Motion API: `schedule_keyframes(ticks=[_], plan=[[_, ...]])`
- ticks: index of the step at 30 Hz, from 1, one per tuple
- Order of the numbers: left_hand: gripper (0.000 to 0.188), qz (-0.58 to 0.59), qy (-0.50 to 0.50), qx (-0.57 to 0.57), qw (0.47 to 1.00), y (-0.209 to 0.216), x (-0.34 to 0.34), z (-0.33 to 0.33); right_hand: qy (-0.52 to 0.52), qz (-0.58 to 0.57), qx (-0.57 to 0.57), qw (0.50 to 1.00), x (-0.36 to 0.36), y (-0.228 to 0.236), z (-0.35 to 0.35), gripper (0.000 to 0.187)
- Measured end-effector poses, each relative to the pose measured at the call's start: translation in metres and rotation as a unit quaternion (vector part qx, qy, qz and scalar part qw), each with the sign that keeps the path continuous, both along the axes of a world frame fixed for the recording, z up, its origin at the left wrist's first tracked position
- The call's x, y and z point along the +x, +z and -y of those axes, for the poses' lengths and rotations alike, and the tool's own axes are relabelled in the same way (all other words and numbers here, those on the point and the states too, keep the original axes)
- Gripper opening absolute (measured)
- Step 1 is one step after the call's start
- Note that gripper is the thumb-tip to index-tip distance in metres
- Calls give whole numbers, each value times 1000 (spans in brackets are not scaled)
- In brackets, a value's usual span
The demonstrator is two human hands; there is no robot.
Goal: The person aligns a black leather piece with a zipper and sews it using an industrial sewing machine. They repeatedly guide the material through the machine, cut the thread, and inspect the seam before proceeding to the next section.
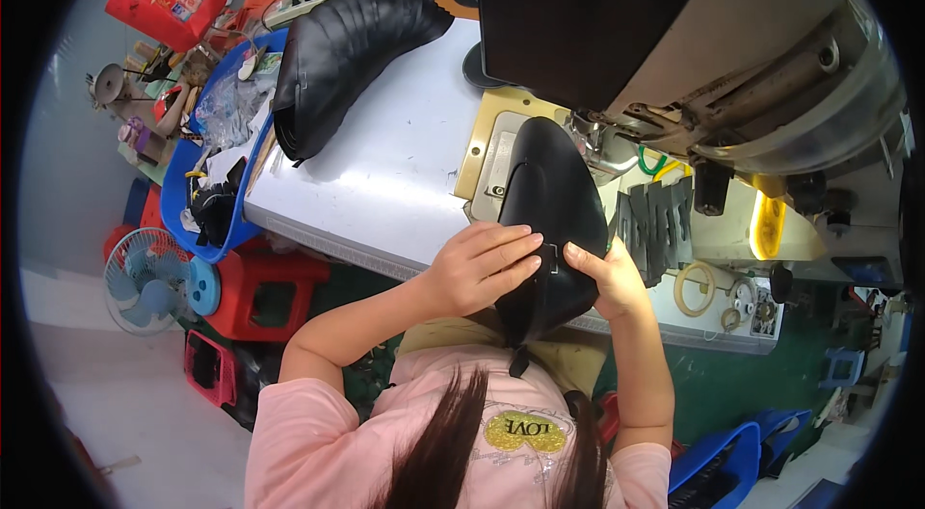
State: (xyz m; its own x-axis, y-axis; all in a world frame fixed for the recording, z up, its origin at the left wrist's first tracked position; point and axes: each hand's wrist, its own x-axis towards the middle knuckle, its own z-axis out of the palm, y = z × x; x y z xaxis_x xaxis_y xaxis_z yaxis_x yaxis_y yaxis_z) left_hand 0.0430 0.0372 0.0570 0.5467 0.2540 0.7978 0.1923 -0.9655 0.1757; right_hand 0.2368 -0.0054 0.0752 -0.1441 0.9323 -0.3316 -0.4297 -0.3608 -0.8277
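Observation:
A smooth black leather shoe upper (554, 186) reaches from my lap up to the sewing machine's bed, narrowing toward me. My left hand (485, 265) lies on its left edge, fingers together over the leather and thumb hidden. On the right edge my right hand (614, 280) grips it, thumb on top and the other fingers out of sight behind. Between the hands a small metallic rectangular outline shows on the leather. The far end of the upper lies beside the pale yellow machine plate (475, 150), close to the needle area, which is partly hidden.
The dark sewing machine head (597, 8) overhangs the white table (328, 205). A nested stack of black uppers (352, 51) lies at the far left. Beyond the table's left edge stand a blue basket (178, 186), a red stool (260, 292) and a fan (149, 280). Grey strips (655, 225) hang at right.

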Motion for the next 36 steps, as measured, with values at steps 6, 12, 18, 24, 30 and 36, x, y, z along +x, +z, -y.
schedule_keyframes(ticks=[6,12,18,24,30,36], plan=[[23,-6,16,2,1000,0,3,3,-2,-1,10,1000,-2,2,0,32],[22,-21,16,9,1000,6,3,6,0,-13,9,1000,-1,1,0,34],[25,-42,14,16,999,-10,0,7,15,46,33,998,-4,5,-1,40],[50,324,44,-479,815,-30,3,-3,28,-13,8,999,5,2,3,50],[62,273,-367,-813,361,-49,-36,-15,16,-69,14,997,14,-9,8,60],[61,224,-316,-819,424,-32,-55,-10,29,-73,28,997,15,-11,11,62]])
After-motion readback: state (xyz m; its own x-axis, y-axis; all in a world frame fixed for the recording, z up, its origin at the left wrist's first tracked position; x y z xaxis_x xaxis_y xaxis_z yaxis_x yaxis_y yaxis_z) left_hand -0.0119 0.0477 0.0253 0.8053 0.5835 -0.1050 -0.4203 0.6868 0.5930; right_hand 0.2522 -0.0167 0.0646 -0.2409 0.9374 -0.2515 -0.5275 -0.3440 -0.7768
